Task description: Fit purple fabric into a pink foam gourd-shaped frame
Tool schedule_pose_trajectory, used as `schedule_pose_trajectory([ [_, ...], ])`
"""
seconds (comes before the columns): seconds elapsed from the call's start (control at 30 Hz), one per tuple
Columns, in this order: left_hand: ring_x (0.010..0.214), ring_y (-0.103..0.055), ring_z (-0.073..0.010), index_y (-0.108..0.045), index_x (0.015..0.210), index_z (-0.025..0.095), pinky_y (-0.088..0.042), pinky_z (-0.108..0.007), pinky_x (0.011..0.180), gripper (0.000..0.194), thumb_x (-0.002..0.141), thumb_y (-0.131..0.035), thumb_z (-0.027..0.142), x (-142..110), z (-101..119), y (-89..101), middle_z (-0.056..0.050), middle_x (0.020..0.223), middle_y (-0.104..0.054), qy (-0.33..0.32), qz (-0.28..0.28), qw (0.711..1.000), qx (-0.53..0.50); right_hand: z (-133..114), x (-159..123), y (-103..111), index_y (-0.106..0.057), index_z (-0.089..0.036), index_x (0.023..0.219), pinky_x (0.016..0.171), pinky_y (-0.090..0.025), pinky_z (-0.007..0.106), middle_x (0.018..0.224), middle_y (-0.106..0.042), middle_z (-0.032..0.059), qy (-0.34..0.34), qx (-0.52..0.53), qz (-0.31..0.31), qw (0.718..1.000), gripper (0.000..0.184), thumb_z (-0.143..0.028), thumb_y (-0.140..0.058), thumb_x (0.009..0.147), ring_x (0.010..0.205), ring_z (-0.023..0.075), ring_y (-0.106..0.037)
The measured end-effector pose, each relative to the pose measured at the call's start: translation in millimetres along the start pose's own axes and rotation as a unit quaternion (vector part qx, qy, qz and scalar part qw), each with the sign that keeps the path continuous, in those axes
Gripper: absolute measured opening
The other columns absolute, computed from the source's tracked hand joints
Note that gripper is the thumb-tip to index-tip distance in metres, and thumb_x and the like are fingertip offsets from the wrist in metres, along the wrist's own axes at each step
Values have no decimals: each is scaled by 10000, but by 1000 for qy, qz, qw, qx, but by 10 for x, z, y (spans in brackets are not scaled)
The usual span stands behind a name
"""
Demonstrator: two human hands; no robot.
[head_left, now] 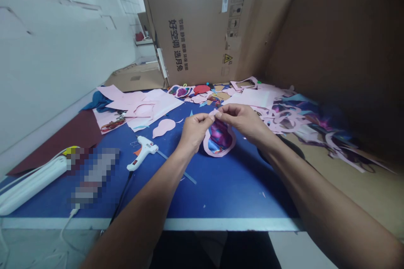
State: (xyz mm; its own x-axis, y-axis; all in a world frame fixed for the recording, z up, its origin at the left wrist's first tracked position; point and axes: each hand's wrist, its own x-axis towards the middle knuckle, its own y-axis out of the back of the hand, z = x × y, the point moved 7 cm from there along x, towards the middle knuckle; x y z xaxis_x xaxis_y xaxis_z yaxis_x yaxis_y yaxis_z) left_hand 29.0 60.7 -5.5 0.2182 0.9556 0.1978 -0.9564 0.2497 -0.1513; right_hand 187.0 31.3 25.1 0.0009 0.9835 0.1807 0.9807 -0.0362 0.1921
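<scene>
A gourd-shaped paper cutout (220, 136) hangs upright over the blue table, its pink border framing a shiny purple and blue middle. My left hand (196, 131) pinches its narrow top from the left, thumb and forefinger closed. From the right, my right hand (241, 119) grips the same top edge, with the fingertips of both hands nearly touching. A plain pink gourd-shaped piece (164, 127) lies on the table left of my left hand. Nearer to me on that side rests a white hot glue gun (142, 153), with a translucent glue stick (189, 178) beside it.
Pink paper sheets (151, 105) lie at the back left, and paper scraps (284, 117) are heaped at the right. Behind stands a large cardboard box (202, 29). A white power strip (34, 185) with cables lies at the left, near the blue table's (227, 201) front edge.
</scene>
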Motion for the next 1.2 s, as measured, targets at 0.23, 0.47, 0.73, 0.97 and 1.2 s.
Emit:
schedule_pose_trajectory([
  [0.23,691,-544,-127,-803,741,167,-430,-254,673,369,741,-943,508,-7,-3,-32,-10,731,-702,-6,-22,1000,15,16,25,2,-779,-180,815,635,-452,294,763,-714,25,10,20,4,1000,481,-619,-942,707,689,162,-572],
  [0.47,611,-522,-109,-797,779,168,-419,-247,615,285,808,-916,426,-22,-86,-56,11,685,-665,63,-36,997,-10,4,18,30,-761,-186,785,614,-411,293,731,-679,9,20,15,13,1000,450,-599,-931,734,656,146,-526],
  [0.73,535,-583,-126,-717,797,168,-502,-258,563,419,843,-901,541,-80,-170,-150,-13,661,-666,192,-110,972,-82,81,69,262,-767,-191,799,644,-441,299,735,-682,7,4,52,56,997,353,-501,-926,744,661,146,-540],
  [0.97,594,-690,-161,-776,828,152,-595,-286,597,334,795,-939,442,-168,-197,-217,-50,725,-756,190,-136,972,-22,71,87,413,-748,-192,768,612,-423,287,719,-659,1,18,74,92,993,336,-465,-941,732,632,132,-517],
  [1.2,585,-704,-164,-770,793,151,-594,-282,592,291,845,-910,401,-164,-215,-194,-55,701,-756,193,-108,975,-4,88,97,427,-766,-192,782,604,-435,281,737,-674,8,29,76,101,992,332,-466,-946,726,641,133,-527],
])
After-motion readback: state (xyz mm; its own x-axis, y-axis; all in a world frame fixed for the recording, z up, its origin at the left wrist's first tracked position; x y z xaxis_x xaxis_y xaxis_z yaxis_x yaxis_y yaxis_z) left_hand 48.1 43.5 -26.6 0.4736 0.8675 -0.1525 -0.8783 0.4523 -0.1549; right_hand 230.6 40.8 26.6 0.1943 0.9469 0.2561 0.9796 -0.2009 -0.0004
